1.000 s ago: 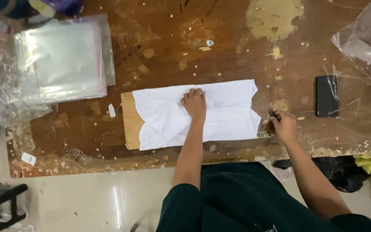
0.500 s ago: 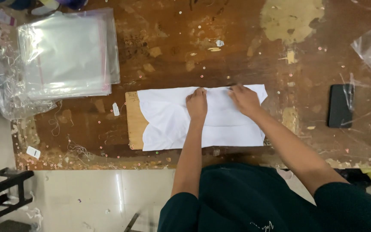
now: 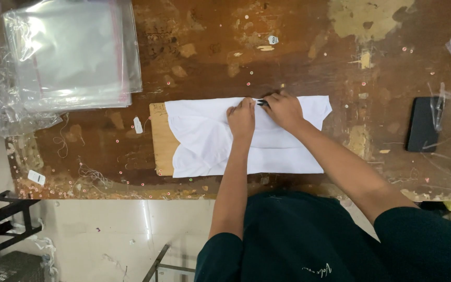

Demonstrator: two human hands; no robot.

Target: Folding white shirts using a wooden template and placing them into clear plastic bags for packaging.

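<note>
Folded white garment [image 3: 220, 143] on a cardboard board [image 3: 161, 141] near the desk's [image 3: 194, 68] front edge. Left hand [image 3: 241, 119] pressed flat on the cloth; right hand [image 3: 284, 108] pinching a small dark tool [image 3: 262, 103]. Likely risk: fold slipping off the board if pressure eases.

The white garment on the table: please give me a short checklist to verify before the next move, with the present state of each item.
1. White garment lies flat on the brown board: ok.
2. Left hand presses on the garment near its top edge: ok.
3. Right hand holds a small dark tool at the top edge: ok; what kind of tool, cannot tell.
4. Tool tip clear of the left hand's fingers: cannot tell, they are very close.
5. Stack of clear plastic bags lies apart from the garment: ok.
</note>
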